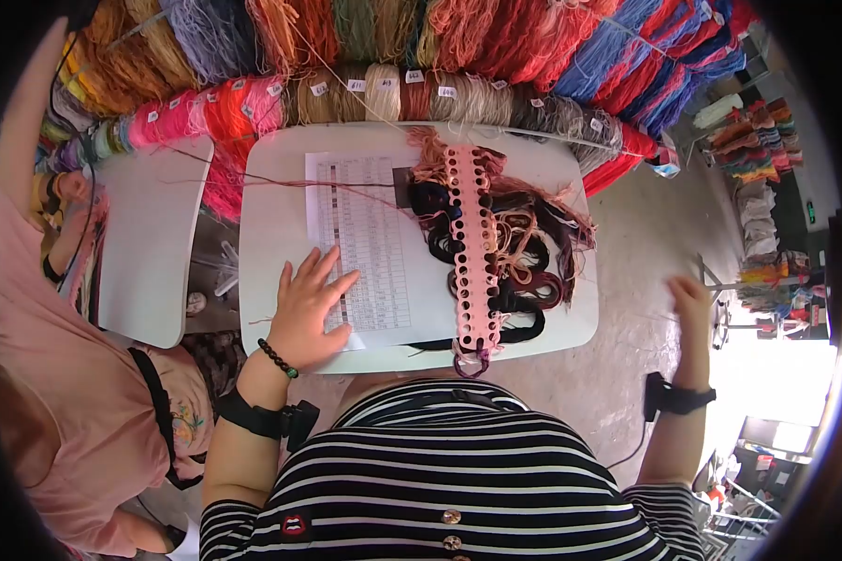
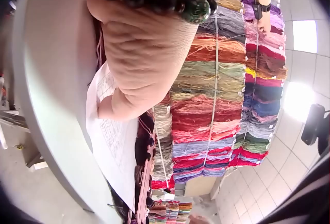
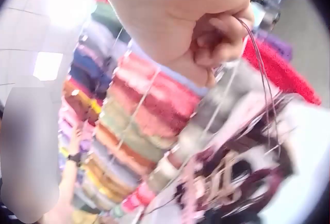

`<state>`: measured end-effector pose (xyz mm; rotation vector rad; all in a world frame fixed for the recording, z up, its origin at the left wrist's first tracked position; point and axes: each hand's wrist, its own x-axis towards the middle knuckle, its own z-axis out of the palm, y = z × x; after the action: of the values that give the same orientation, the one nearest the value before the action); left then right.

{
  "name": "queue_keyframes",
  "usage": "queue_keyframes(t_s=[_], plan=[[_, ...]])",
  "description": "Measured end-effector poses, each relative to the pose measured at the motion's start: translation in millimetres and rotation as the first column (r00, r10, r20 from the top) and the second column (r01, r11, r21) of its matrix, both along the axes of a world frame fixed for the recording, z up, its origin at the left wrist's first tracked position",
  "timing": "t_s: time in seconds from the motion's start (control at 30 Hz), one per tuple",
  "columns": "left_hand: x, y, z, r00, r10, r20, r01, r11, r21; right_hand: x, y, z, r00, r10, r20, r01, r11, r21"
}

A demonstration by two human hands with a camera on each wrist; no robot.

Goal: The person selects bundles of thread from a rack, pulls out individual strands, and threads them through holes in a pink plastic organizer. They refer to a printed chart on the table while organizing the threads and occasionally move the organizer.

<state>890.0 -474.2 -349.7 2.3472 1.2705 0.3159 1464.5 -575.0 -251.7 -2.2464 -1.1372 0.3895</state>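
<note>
A printed chart (image 1: 374, 252) lies on the white table, and my left hand (image 1: 311, 313) rests on its left part with fingers spread. The left wrist view shows that hand (image 2: 144, 59) on the sheet (image 2: 116, 136). Right of the chart lies a pink holed strip (image 1: 475, 252) with dark, pink and brown threads (image 1: 533, 224) through its holes. Out to the right of the table, my raised right hand (image 1: 690, 304) has curled fingers. In the right wrist view this hand (image 3: 191, 28) pinches thin dark threads (image 3: 265, 79) that hang down.
Coloured yarn hanks (image 1: 496, 37) hang behind the table (image 1: 271, 215), above a row of labelled bundles (image 1: 384, 93). Long loose threads cross the chart to the left. At left, a person in pink (image 1: 84, 327) is beside another white table (image 1: 150, 252). More yarn (image 1: 758, 140) hangs far right.
</note>
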Motion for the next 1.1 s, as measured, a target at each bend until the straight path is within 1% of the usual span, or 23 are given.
queue_keyframes(t_s=[0.03,0.07,0.1,0.13,0.17,0.2,0.23,0.3,0.33,0.37,0.4,0.47,0.5,0.57,0.6,0.63,0.67,0.77,0.8,0.9,0.93,1.03,1.1], plan=[[0,1,1,1.000,-0.006,-0.004,0.006,1.000,-0.005,48,-33,5,0.972,-0.155,0.175,0.160,0.987,-0.016],[0,1,1,1.000,-0.011,-0.014,0.011,1.000,-0.012,129,-79,-11,0.861,-0.159,0.484,0.097,0.984,0.151],[0,1,1,1.000,-0.015,-0.021,0.015,1.000,-0.016,125,-101,16,0.826,-0.347,0.445,0.329,0.937,0.120],[0,2,1,1.000,-0.015,-0.027,0.014,1.000,-0.021,121,-115,30,0.747,-0.427,0.510,0.372,0.904,0.212],[0,2,1,1.000,-0.019,-0.024,0.019,1.000,-0.023,58,-94,63,0.670,-0.523,0.527,0.557,0.823,0.109],[0,2,1,1.000,-0.022,-0.021,0.022,0.999,-0.025,52,-88,56,0.776,-0.489,0.398,0.407,0.871,0.275],[0,2,1,1.000,-0.023,-0.018,0.023,0.999,-0.027,48,-81,46,0.869,-0.409,0.279,0.258,0.854,0.451],[-1,2,1,0.999,-0.024,-0.020,0.024,0.999,-0.028,-10,-32,22,0.964,-0.224,0.146,0.131,0.871,0.473],[0,1,1,0.999,-0.027,-0.021,0.026,0.999,-0.027,-47,-12,6,0.997,-0.046,0.060,0.018,0.916,0.401],[1,1,2,0.999,-0.031,-0.027,0.030,0.999,-0.036,-84,8,-5,0.994,0.077,0.083,-0.099,0.947,0.306],[1,2,4,0.999,-0.034,-0.034,0.033,0.998,-0.044,-126,25,-3,0.990,0.109,0.089,-0.121,0.983,0.136],[2,3,12,0.999,-0.017,-0.038,0.014,0.998,-0.067,-170,48,-23,0.940,0.317,-0.127,-0.284,0.933,0.221],[3,2,15,1.000,-0.002,-0.026,0.000,0.997,-0.080,-184,55,-23,0.877,0.347,-0.332,-0.317,0.938,0.142],[11,4,19,0.997,0.030,0.065,-0.023,0.994,-0.108,-200,64,-32,0.802,0.478,-0.358,-0.417,0.877,0.237],[14,6,21,0.989,0.054,0.136,-0.037,0.991,-0.126,-204,67,-24,0.769,0.471,-0.432,-0.438,0.881,0.182],[20,8,24,0.976,0.083,0.203,-0.053,0.987,-0.148,-205,72,-36,0.764,0.511,-0.395,-0.451,0.860,0.240],[30,9,29,0.920,0.088,0.381,-0.032,0.988,-0.151,-205,77,-40,0.741,0.517,-0.428,-0.470,0.855,0.219],[59,21,29,0.802,0.267,0.534,0.077,0.840,-0.537,-207,96,-45,0.696,0.536,-0.479,-0.536,0.831,0.150],[70,25,18,0.703,0.314,0.638,0.163,0.803,-0.574,-210,102,-47,0.683,0.543,-0.489,-0.559,0.819,0.128],[97,38,13,0.665,0.414,0.622,0.232,0.676,-0.699,-223,116,-55,0.684,0.522,-0.509,-0.572,0.817,0.069],[104,40,10,0.670,0.481,0.566,0.188,0.628,-0.755,-225,118,-61,0.697,0.562,-0.445,-0.562,0.814,0.149],[113,40,6,0.634,0.634,0.443,0.151,0.461,-0.875,-225,113,-62,0.676,0.517,-0.525,-0.567,0.820,0.077],[120,38,6,0.620,0.684,0.385,0.130,0.394,-0.910,-229,108,-65,0.661,0.511,-0.550,-0.573,0.816,0.070]])
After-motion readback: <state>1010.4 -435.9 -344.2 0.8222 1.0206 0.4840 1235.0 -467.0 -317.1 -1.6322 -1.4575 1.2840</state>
